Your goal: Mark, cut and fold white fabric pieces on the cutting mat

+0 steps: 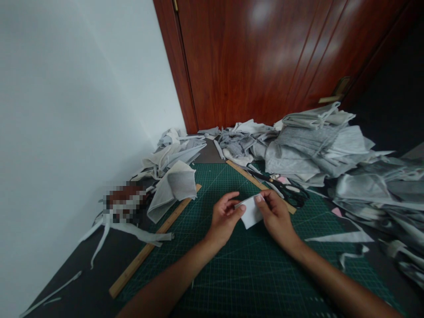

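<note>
A small white piece of fabric (251,215), roughly square, is held up between my two hands above the green cutting mat (261,274). My left hand (225,216) pinches its left edge between thumb and fingers. At the upper right edge, my right hand (274,211) grips it with the thumb on the near face. Behind my right hand lie black-handled scissors (293,190), partly across a wooden ruler (245,173). A second wooden ruler (149,251) rests on the mat's left side.
Grey and white fabric pieces (308,145) are heaped at the back and right. Another fabric pile (175,181) lies along the white wall at left. Thin strips (341,237) are scattered on the mat's right. A wooden door (245,62) stands behind.
</note>
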Available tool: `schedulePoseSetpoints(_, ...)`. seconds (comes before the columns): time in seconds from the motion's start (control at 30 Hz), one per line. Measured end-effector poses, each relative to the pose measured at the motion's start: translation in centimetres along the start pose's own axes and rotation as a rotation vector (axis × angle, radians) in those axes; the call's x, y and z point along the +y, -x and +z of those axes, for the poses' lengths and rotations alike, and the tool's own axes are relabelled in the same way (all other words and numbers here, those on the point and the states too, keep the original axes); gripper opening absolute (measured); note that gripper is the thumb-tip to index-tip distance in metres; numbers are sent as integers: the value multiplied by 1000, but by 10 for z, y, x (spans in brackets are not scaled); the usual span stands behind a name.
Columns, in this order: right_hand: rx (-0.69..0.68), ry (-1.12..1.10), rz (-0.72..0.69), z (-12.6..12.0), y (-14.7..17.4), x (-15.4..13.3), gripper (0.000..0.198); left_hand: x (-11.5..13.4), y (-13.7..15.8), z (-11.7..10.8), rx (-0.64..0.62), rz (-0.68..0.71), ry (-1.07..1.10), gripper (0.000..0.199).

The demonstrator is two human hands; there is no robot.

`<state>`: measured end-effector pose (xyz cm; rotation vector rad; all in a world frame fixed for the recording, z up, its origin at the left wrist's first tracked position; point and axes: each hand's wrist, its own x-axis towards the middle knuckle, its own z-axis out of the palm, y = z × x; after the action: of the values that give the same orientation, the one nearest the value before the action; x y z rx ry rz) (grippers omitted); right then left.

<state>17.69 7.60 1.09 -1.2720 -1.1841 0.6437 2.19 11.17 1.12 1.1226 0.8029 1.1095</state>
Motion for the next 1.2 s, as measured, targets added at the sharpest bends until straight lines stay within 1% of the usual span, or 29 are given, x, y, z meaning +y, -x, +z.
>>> schedulePoseSetpoints(0.03, 4, 12, -8, 0, 0, 0, 23, -1, -2, -1, 9, 31, -20, 47)
schedulePoseSetpoints(0.13, 8, 51, -27, 0, 0, -1, 23, -2, -7, -4, -1, 147, -163, 26)
schedulePoseSetpoints(0.2, 1, 82, -38, 0, 0, -1, 23, -1, -8, -6, -10, 183, -268, 14)
schedulePoseSetpoints(0.27, -5, 113, -48, 0, 0, 0, 22, 1, -8, -8, -4, 193, -335, 11)
schedulePoseSetpoints(0.37, 2, 181, -93, -2, -2, 1, 19, 4, -6, -8, 6, 185, -377, 13)
schedulePoseSetpoints(0.43, 2, 254, -157, -4, -4, 2, 16, 6, -6, -7, -22, 151, -392, 16)
schedulePoseSetpoints(0.5, -26, 305, -222, -7, -7, 2, 13, 6, -5, -8, -78, 113, -377, 19)
schedulePoseSetpoints(0.57, -89, 295, -249, -9, -8, 0, 11, 7, -6, -9, -138, 76, -335, 26)
schedulePoseSetpoints(0.63, -180, 241, -235, -10, -8, -1, 12, 9, -7, -12, -212, 45, -274, 41)
schedulePoseSetpoints(0.7, -280, 189, -214, -10, -7, -3, 13, 12, -8, -13, -357, -1, -210, 55)
schedulePoseSetpoints(0.77, -375, 165, -207, -9, -6, -6, 13, 14, -9, -14, -516, -71, -137, 54)
schedulePoseSetpoints(0.8, -413, 165, -215, -8, -5, -7, 13, 14, -10, -14, -563, -111, -107, 51)
schedulePoseSetpoints(0.83, -442, 168, -229, -8, -5, -8, 13, 14, -10, -13, -581, -148, -85, 49)
schedulePoseSetpoints(0.9, -475, 174, -267, -7, -4, -10, 14, 13, -10, -14, -556, -191, -66, 47)
schedulePoseSetpoints(0.97, -472, 182, -287, -7, -5, -10, 16, 9, -10, -15, -545, -231, -72, 48)
schedulePoseSetpoints(1.07, -455, 183, -268, -7, -5, -8, 17, 4, -9, -17, -549, -324, -84, 52)
schedulePoseSetpoints(1.13, -424, 164, -230, -5, -6, -5, 16, 3, -8, -17, -512, -366, -79, 53)
schedulePoseSetpoints(1.2, -325, 119, -150, -3, -7, -3, 12, 3, -7, -15, -443, -397, -29, 51)
